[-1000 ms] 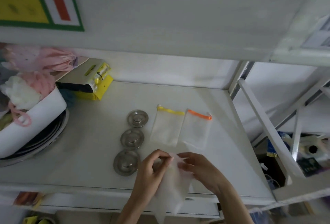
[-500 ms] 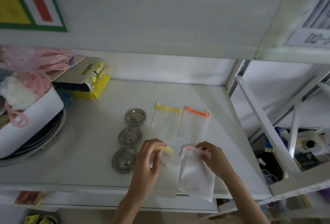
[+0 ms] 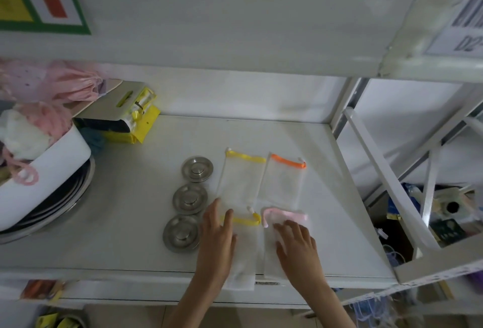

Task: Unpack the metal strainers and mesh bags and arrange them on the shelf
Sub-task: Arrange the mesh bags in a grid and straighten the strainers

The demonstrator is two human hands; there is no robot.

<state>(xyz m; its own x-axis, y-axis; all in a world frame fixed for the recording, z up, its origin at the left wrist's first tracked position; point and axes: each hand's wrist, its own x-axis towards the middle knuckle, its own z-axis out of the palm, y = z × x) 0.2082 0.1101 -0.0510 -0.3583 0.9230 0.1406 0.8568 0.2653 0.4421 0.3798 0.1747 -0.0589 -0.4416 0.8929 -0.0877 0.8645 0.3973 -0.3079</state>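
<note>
Both hands now flat: left hand (image 3: 218, 236); right hand (image 3: 298, 241).

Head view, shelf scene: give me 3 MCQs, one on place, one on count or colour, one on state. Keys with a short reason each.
1. Where do the metal strainers lie relative to the mesh bags?
A. To their left, in a column
B. To their right, in a row
C. Stacked on top of them

2. How many mesh bags lie on the shelf?
A. Two
B. Three
C. Four

3. What are the hands doing?
A. Both lifted clear of the shelf
B. Each lying flat on a front bag
C. Both gripping a strainer

Answers:
1. A: three discs run front to back, left of the bags.
2. C: two at the back with a yellow tie and an orange tie, two in front with yellow and pink.
3. B: the left hand lies on the front yellow-tied bag, the right hand on the pink-tied bag.
</note>
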